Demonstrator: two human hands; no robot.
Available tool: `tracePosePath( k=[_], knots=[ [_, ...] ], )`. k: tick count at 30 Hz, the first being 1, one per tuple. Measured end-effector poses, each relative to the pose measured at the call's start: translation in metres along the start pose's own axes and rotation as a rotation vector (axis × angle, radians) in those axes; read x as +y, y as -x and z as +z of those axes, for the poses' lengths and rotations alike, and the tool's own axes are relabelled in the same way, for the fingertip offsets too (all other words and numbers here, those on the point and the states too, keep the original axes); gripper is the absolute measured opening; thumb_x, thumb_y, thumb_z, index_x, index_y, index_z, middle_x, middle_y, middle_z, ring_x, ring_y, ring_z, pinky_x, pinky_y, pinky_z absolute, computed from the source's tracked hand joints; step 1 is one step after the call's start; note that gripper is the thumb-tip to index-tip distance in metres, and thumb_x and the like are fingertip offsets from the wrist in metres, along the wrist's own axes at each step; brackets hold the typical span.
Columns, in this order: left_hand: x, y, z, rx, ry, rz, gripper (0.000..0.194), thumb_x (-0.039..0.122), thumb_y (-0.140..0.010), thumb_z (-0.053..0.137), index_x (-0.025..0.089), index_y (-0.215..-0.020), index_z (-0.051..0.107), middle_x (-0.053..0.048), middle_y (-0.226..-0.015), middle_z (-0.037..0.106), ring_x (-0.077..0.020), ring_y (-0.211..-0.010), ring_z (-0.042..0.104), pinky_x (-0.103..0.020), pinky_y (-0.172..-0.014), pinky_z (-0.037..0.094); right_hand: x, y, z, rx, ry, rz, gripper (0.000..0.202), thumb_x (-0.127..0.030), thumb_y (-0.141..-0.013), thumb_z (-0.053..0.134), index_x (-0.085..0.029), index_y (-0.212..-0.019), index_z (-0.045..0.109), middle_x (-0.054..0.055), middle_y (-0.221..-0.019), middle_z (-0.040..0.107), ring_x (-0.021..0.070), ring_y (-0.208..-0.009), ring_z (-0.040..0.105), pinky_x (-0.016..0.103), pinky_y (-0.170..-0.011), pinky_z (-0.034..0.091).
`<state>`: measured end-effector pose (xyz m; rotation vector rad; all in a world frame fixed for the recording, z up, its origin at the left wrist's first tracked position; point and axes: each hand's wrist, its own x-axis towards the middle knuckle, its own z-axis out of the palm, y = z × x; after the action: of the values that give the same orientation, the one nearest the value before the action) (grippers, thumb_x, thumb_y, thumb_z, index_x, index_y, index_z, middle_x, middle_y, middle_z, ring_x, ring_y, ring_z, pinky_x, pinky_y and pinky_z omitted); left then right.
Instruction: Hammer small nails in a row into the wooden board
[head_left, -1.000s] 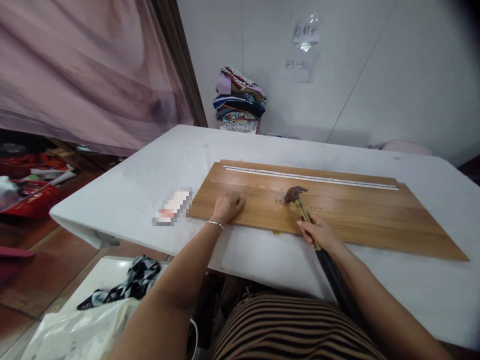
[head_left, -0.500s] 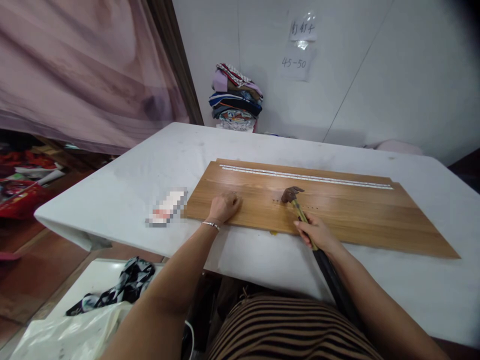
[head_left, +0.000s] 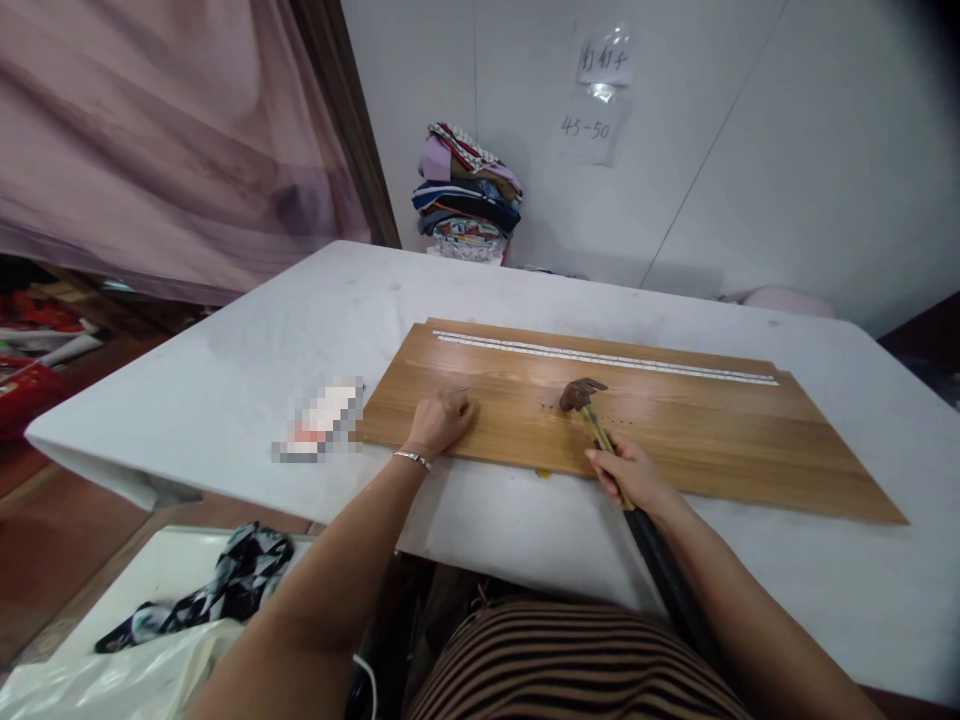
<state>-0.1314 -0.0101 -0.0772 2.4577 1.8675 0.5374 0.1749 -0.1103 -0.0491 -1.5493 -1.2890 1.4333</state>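
The hammer (head_left: 598, 428) sits right of the frame's centre, my right hand (head_left: 628, 472) wrapped round its handle, over the wooden board (head_left: 712, 430). My left hand (head_left: 441, 420) lies loosely curled by the board's near-left edge; I can't tell whether it holds anything. White tabletop (head_left: 300, 320) stretches past the far edge.

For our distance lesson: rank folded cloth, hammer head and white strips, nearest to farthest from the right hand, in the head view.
1. Hammer head, ahead of the right hand
2. White strips, farther back on the board
3. Folded cloth, back left, by the wall
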Motion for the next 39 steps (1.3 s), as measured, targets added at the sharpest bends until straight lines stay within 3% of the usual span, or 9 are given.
tracePosePath(
  k=[39],
  knots=[
    [0.0021, 0.0018, -0.0008, -0.005, 0.005, -0.008, 0.029, 0.033, -0.090, 0.049, 0.020, -0.073, 0.069, -0.009, -0.081, 0.072, -0.0202, -0.082, 0.065, -0.029, -0.065, 0.041, -0.0093, 0.0052, 0.0019, -0.017, 0.010, 0.053, 0.032, -0.048, -0.075, 0.061, -0.025, -0.078, 0.039, -0.013, -0.040, 0.043, 0.0062, -0.028, 0.033, 0.018, -0.031, 0.028]
  ],
)
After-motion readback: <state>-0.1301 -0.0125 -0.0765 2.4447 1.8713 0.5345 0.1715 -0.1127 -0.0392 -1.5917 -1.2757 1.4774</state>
